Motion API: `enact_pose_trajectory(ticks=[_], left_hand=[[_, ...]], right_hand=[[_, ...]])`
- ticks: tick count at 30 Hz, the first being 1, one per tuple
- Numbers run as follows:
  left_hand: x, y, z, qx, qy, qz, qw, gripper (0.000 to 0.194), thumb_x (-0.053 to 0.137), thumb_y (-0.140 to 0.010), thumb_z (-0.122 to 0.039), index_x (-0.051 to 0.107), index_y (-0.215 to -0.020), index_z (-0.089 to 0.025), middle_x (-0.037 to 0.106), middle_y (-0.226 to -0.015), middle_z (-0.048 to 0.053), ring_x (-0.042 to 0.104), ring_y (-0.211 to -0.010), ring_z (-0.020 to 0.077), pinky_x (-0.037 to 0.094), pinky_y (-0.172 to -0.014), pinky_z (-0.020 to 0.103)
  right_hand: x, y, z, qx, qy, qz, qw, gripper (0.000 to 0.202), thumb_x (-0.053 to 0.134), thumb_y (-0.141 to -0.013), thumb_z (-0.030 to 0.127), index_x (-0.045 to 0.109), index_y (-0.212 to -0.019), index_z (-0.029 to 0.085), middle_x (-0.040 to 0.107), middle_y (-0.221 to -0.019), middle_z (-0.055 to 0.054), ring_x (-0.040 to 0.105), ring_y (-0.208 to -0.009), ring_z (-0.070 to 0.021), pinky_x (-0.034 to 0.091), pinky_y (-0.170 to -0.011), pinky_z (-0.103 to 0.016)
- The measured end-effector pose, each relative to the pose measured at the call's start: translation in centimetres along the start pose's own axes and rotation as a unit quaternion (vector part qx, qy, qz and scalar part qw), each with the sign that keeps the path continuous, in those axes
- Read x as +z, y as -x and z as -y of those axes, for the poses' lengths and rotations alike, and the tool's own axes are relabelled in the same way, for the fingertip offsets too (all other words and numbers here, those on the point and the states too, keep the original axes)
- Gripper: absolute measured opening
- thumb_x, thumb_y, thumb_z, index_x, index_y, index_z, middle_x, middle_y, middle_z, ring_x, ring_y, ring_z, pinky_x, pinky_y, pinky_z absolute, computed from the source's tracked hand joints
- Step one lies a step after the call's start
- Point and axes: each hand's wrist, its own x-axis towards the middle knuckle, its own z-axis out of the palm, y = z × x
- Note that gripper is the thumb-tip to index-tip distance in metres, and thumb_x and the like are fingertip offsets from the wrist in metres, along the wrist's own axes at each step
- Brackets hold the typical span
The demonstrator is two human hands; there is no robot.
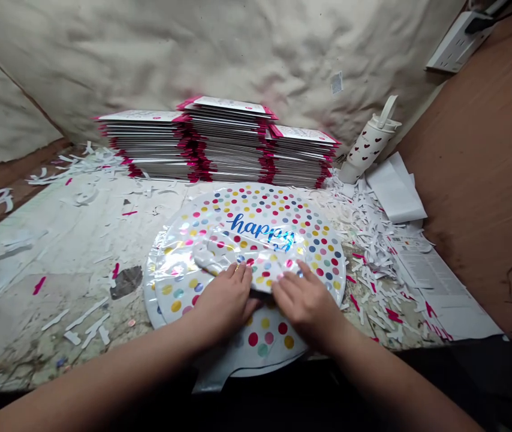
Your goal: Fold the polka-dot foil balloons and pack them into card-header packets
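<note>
Flat round foil balloons (323,240), white with multicoloured dots and blue "happy" lettering, lie overlapped at the table's front edge. On top of them is a folded foil balloon (262,267) with the same dots, bunched into a narrow strip. My left hand (226,297) grips the strip's near edge, fingers over the top and thumb beneath. To its right, my right hand (303,300) is closed over the other end with bent fingers. Part of the fold is hidden under both hands. A pale balloon tail (211,378) hangs over the front edge.
Three stacks of pink-edged white packets (229,147) stand along the back. A white tumbler with hearts (370,144) leans behind paper shreds (368,246) and loose white sheets (397,189) at right. More paper strips (89,321) lie left. A power strip (456,42) hangs upper right.
</note>
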Motion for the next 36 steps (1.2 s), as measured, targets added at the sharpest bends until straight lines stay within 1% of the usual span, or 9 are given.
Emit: enact_pose_trajectory(ticks=[4, 8, 15, 19, 23, 28, 30, 33, 36], left_hand=[[0.9, -0.6, 0.7, 0.007, 0.042, -0.043, 0.998, 0.051, 0.039, -0.082, -0.013, 0.039, -0.134, -0.01, 0.039, -0.137, 0.018, 0.039, -0.125, 0.0295, 0.035, -0.102, 0.041], [2.1, -0.4, 0.8, 0.16, 0.108, -0.038, 0.98, 0.057, 0.048, -0.083, -0.021, 0.033, -0.136, -0.033, 0.026, -0.145, 0.005, 0.026, -0.131, 0.0307, 0.033, -0.103, 0.044], [2.4, -0.2, 0.1, 0.283, 0.081, 0.001, 0.956, 0.064, 0.048, -0.08, -0.012, 0.028, -0.138, -0.031, 0.017, -0.147, 0.005, 0.012, -0.135, 0.0297, 0.023, -0.107, 0.049], [3.6, 0.9, 1.0, 0.292, 0.073, -0.083, 0.95, 0.044, 0.033, -0.088, -0.012, 0.044, -0.13, -0.019, 0.051, -0.129, 0.012, 0.042, -0.123, 0.0255, 0.037, -0.101, 0.043], [2.5, 0.9, 1.3, 0.177, 0.202, -0.105, 0.958, 0.034, 0.033, -0.089, -0.025, 0.065, -0.099, -0.02, 0.068, -0.097, 0.008, 0.062, -0.092, 0.0217, 0.05, -0.08, 0.034], [-1.1, -2.6, 0.9, -0.142, 0.416, 0.102, 0.892, 0.039, 0.042, -0.081, -0.052, 0.058, -0.07, -0.019, 0.064, -0.056, 0.002, 0.056, -0.046, 0.0148, 0.042, -0.042, 0.023], [-1.5, -4.1, 0.7, -0.183, 0.46, 0.152, 0.855, 0.038, 0.045, -0.078, -0.053, 0.056, -0.069, -0.018, 0.062, -0.05, 0.002, 0.053, -0.039, 0.0139, 0.038, -0.038, 0.022], [-1.3, -5.3, 0.6, -0.187, 0.471, 0.159, 0.847, 0.038, 0.048, -0.076, -0.052, 0.054, -0.064, -0.017, 0.059, -0.045, 0.003, 0.053, -0.038, 0.0152, 0.038, -0.038, 0.023], [-1.6, -4.8, 1.0, -0.181, 0.474, 0.153, 0.848, 0.037, 0.052, -0.073, -0.052, 0.055, -0.066, -0.016, 0.059, -0.047, 0.003, 0.057, -0.043, 0.0168, 0.041, -0.042, 0.024]], right_hand=[[-0.2, 3.2, -0.5, 0.099, -0.109, -0.113, 0.983, 0.06, 0.048, -0.083, 0.016, 0.025, -0.138, 0.022, 0.043, -0.136, -0.01, 0.034, -0.128, -0.0252, 0.029, -0.105, -0.048], [1.4, 6.5, -2.6, 0.27, -0.154, -0.064, 0.948, 0.084, 0.052, -0.08, 0.024, -0.002, -0.143, 0.017, 0.019, -0.147, -0.014, 0.02, -0.134, -0.0264, 0.035, -0.103, -0.045], [1.0, 6.2, -3.1, -0.075, -0.104, 0.007, 0.992, 0.046, 0.046, -0.087, 0.017, 0.039, -0.132, 0.026, 0.052, -0.129, -0.005, 0.034, -0.129, -0.0203, 0.024, -0.107, -0.048], [0.4, 5.3, -3.3, -0.026, -0.205, 0.08, 0.975, 0.03, 0.047, -0.086, 0.021, 0.059, -0.114, 0.024, 0.065, -0.112, -0.004, 0.053, -0.113, -0.0178, 0.035, -0.099, -0.04], [0.6, 4.2, -4.1, 0.166, -0.389, 0.106, 0.9, 0.02, 0.05, -0.082, 0.024, 0.067, -0.092, 0.023, 0.069, -0.093, -0.004, 0.062, -0.09, -0.0169, 0.048, -0.078, -0.029], [1.1, 2.2, -5.5, 0.445, -0.431, 0.158, 0.769, 0.03, 0.038, -0.088, 0.037, 0.059, -0.09, 0.015, 0.063, -0.059, -0.002, 0.059, -0.05, -0.0168, 0.047, -0.046, -0.027], [1.1, 1.4, -5.1, 0.478, -0.337, 0.106, 0.804, 0.033, 0.038, -0.088, 0.036, 0.054, -0.106, 0.014, 0.065, -0.067, -0.006, 0.061, -0.058, -0.02, 0.049, -0.053, -0.032], [1.4, 0.2, -3.1, 0.375, -0.179, 0.025, 0.909, 0.038, 0.035, -0.09, 0.03, 0.047, -0.121, 0.013, 0.061, -0.11, -0.015, 0.056, -0.103, -0.0257, 0.044, -0.087, -0.042], [2.5, -0.7, -1.5, 0.267, -0.148, 0.093, 0.948, 0.052, 0.034, -0.09, 0.042, 0.04, -0.133, 0.013, 0.033, -0.142, -0.014, 0.025, -0.132, -0.0309, 0.022, -0.106, -0.048]])
